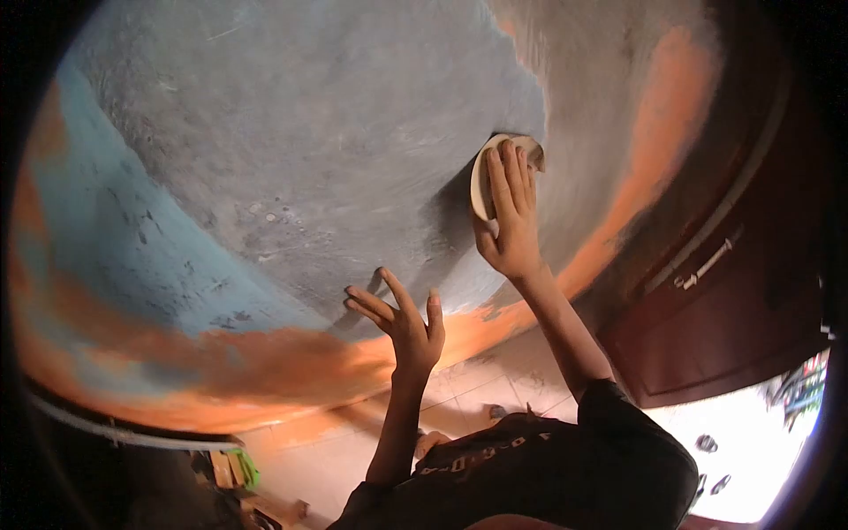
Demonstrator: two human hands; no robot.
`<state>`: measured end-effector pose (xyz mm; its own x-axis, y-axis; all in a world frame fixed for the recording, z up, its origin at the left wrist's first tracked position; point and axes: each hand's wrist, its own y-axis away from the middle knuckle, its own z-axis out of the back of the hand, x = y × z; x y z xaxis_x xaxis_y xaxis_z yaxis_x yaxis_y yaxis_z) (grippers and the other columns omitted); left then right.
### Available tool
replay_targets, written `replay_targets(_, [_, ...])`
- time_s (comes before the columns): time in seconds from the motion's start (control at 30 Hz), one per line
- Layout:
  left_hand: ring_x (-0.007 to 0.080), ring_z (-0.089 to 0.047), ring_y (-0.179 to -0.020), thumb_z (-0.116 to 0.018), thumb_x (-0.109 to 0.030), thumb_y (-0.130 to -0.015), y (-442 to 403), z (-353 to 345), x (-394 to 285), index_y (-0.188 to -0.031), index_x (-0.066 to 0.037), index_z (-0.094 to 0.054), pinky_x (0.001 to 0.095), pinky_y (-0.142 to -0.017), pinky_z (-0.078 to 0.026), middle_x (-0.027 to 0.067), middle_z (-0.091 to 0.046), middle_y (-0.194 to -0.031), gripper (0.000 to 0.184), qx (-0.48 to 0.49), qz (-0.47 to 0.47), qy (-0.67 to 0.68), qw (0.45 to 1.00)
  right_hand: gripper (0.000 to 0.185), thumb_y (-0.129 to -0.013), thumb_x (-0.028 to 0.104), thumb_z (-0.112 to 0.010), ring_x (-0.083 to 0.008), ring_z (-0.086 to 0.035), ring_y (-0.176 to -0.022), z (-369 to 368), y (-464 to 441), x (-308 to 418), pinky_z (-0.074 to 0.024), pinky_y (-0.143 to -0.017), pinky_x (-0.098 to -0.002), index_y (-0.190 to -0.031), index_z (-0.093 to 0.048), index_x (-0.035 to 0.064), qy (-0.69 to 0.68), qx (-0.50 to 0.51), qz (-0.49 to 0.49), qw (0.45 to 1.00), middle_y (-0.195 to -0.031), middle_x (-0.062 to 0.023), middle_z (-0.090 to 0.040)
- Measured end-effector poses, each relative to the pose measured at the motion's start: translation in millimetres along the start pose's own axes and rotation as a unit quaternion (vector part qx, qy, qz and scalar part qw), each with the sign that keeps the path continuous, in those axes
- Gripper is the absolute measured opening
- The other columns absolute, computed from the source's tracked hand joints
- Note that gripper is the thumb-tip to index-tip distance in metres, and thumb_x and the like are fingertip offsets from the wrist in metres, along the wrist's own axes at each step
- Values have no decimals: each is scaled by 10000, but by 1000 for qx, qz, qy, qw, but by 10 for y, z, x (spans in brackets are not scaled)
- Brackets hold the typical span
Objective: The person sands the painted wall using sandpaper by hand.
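R hand (512, 216) grasps a pale cream, rounded pad (material unclear) (480, 185), rt of ctr in upper half of frame, fingers laid over its back, pad up vs. the mottled grey, smooth-coated wall (309, 132). Pad's long axis runs approx. top-to-bottom of frame, roughly in line w/ fingers. L hand (408, 329), fingers spread, holding nothing, is lower left of pad, well apart; can't tell if tips touch wall.

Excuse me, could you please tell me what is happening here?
The person's right hand holds a cream-coloured pad at the wall, its fingers laid over the pad's back. The left hand holds nothing, its fingers spread close to the wall; whether they touch is hard to tell. The wall shows grey, blue and orange areas.
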<state>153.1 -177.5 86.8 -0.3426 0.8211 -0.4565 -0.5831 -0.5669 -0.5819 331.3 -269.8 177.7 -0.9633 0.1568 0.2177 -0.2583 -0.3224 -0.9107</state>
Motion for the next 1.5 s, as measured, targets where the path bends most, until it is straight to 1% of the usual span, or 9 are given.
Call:
replay_targets(0.17, [520, 232, -1412, -457, -262, -1012, -82, 62, -337, -1532, 31, -136, 631, -1122, 42, 390, 255, -1495, 678, -48, -26, 125, 991, 843, -719, 184, -649, -381, -326, -1408, -39, 243, -101, -223, -1131, -568, -1502, -350, 91, -16, 194, 148, 970, -1533, -157, -359])
replay_targets(0.33, [463, -121, -1446, -500, -116, -927, -294, 508, -735, -1428, 53, -397, 567, -1158, -133, 295, -160, -1559, 539, -134, -68, 105, 983, 863, -665, 198, -697, -310, -345, -1403, 231, -609, -19, -247, -1134, -533, -1478, -415, 137, -20, 94, 140, 986, -1548, -86, -356])
replay_targets(0.47, [450, -283, -1400, -531, -132, -912, -506, 856, -878, -1397, 61, -441, 543, -1152, -204, 277, -344, -1486, 530, -205, -151, 72, 964, 733, -714, 253, -693, -294, -340, -1412, 13, -819, 313, -287, -1130, -512, -1402, -494, 99, -12, 115, 280, 953, -1518, -88, -399])
replay_targets(0.5, [450, -283, -1400, -531, -132, -912, -619, 842, -789, -1397, 61, -441, 543, -1152, -204, 277, -344, -1486, 530, -210, -140, 61, 966, 663, -744, 266, -679, -291, -343, -1412, -88, -776, 390, -302, -1124, -504, -1363, -530, 80, -22, 164, 369, 915, -1501, -90, -421])
replay_targets(0.63, [461, -245, -1423, -535, -282, -930, -729, 663, -551, -1427, 79, -392, 611, -1130, -166, 303, -290, -1516, 630, -202, -88, -30, 975, 445, -831, 214, -620, -276, -422, -1343, -575, -370, 435, -344, -1100, -483, -1250, -604, 62, -140, 227, 319, 909, -1402, -72, -509])
replay_targets(0.83, [525, -45, -1451, -571, -505, -891, -768, 496, -458, -1459, 170, -174, 689, -1094, -43, 365, -103, -1551, 968, -125, -26, -139, 982, 509, -834, 203, -658, -281, -456, -1320, -302, -126, 345, -316, -1103, -505, -1311, -543, 67, -200, 335, 294, 872, -1391, -129, -516])
replay_targets(0.93, [551, -106, -1429, -591, -664, -831, -929, 598, -385, -1436, 191, -222, 662, -1108, -99, 406, -160, -1513, 1110, -215, -61, -164, 961, 457, -797, 160, -683, -317, -449, -1326, -258, -28, 27, -347, -1073, -507, -1240, -613, 74, -156, 252, 338, 893, -1378, -143, -518])
replay_targets(1.23, [642, 21, -1381, -579, -414, -937, -427, -445, 286, -1436, 214, -18, 682, -1108, -86, 480, 25, -1477, 979, -305, 53, -48, 950, 383, -878, 213, -544, -286, -478, -1291, -392, -45, -317, -314, -1038, -478, -1238, -673, 183, -54, 28, 286, 956, -1405, -77, -535])
replay_targets(1.5, [607, -11, -1405, -563, -281, -953, -848, 484, 320, -1458, 182, -71, 632, -1142, -81, 439, -20, -1509, 844, -382, 37, 37, 923, 337, -897, 273, -500, -251, -472, -1304, -609, 1, -359, -261, -1072, -458, -1141, -728, 228, -2, -35, 317, 948, -1366, -34, -584])
